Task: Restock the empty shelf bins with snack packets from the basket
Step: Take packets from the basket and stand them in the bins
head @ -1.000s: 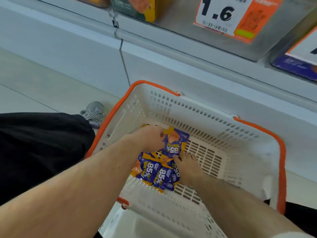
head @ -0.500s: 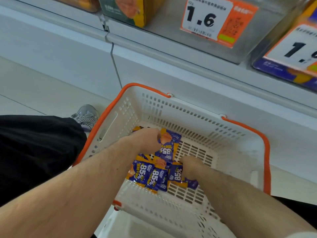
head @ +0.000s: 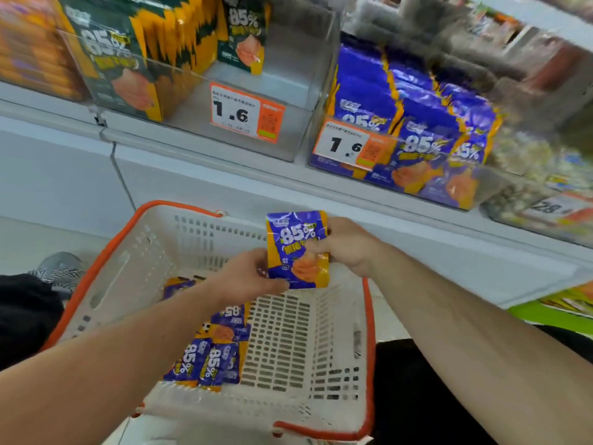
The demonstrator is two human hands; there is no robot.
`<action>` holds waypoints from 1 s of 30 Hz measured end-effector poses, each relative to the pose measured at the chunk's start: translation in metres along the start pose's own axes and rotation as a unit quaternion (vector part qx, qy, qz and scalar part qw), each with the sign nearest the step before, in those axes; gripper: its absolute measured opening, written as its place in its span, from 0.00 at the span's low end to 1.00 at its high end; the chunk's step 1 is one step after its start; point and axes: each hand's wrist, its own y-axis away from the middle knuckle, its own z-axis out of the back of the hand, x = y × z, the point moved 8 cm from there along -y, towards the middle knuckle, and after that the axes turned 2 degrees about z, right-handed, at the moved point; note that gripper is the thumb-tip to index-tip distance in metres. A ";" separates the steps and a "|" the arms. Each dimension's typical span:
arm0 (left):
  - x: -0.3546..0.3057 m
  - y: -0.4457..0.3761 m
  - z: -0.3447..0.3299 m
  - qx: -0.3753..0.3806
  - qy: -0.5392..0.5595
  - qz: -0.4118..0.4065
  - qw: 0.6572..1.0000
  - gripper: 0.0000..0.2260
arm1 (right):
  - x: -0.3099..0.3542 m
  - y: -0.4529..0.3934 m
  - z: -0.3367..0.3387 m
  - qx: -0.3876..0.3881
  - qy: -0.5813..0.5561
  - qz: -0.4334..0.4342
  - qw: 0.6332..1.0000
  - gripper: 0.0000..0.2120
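Both hands hold one purple-and-orange snack packet (head: pixel 297 250) printed "85%" upright above the basket (head: pixel 333 319), near its far rim: the left hand (head: pixel 248 277) pinches its lower left edge, the right hand (head: pixel 345 244) grips its right side. More purple "85%" packets (head: pixel 208 358) lie flat on the basket floor toward the left wall. On the shelf (head: pixel 224 175) above, the purple packets' bin (head: pixel 414 146) and the half-empty bin with green "85%" packets (head: pixel 256 101) each carry an orange price tag reading "1.6"

Upright blue snack packet (head: pixel 297 250) above white basket (head: pixel 337 316), apparently stacked.
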 end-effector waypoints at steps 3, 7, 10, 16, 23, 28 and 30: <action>-0.042 0.004 -0.011 -0.016 0.051 -0.055 0.997 0.13 | 0.013 0.023 0.019 -0.012 -0.031 0.016 0.999 0.09; -0.080 0.005 -0.019 -0.033 0.077 -0.088 0.993 0.13 | 0.032 0.051 0.049 -0.053 -0.015 0.040 0.998 0.09; -0.112 0.001 -0.022 -0.054 0.017 -0.125 0.991 0.12 | 0.059 0.079 0.088 -0.204 0.160 0.092 0.961 0.21; -0.206 -0.006 -0.041 -0.069 -0.141 -0.228 0.961 0.06 | 0.115 0.131 0.110 -0.270 0.482 0.194 0.810 0.28; -0.292 -0.016 -0.053 -0.100 -0.156 -0.307 0.934 0.19 | 0.136 0.172 0.200 -0.436 0.428 0.199 0.767 0.18; -0.300 -0.017 -0.055 -0.142 -0.223 -0.329 0.906 0.33 | 0.149 0.190 0.257 -0.551 0.403 0.194 0.704 0.16; -0.297 -0.017 -0.058 -0.138 -0.230 -0.336 0.903 0.34 | 0.150 0.178 0.266 -0.545 0.417 0.175 0.706 0.18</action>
